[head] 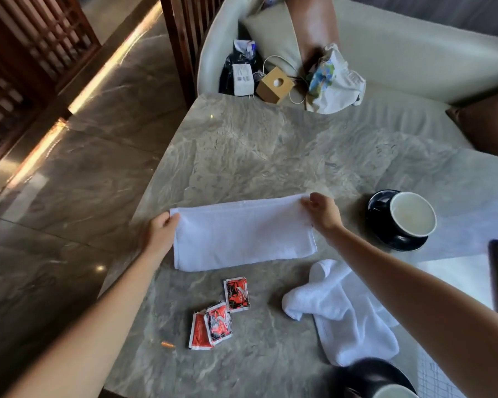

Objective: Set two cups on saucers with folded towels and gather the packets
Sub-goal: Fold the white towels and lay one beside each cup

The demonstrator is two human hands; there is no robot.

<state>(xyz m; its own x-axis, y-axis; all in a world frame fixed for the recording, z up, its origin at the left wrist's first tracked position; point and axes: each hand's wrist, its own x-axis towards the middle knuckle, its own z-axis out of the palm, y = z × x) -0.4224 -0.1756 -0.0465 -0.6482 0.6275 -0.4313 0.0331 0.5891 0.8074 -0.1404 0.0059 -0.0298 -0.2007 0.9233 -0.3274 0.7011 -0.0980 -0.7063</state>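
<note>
The towel is laid flat on the table, folded into a long band, probably so the next fold stays even. Its left far corner is pinched by the left hand, its right far corner by the right hand. Both arms are stretched forward, wrists low.

Grey marble table; cream sofa; glossy sunlit floor
</note>
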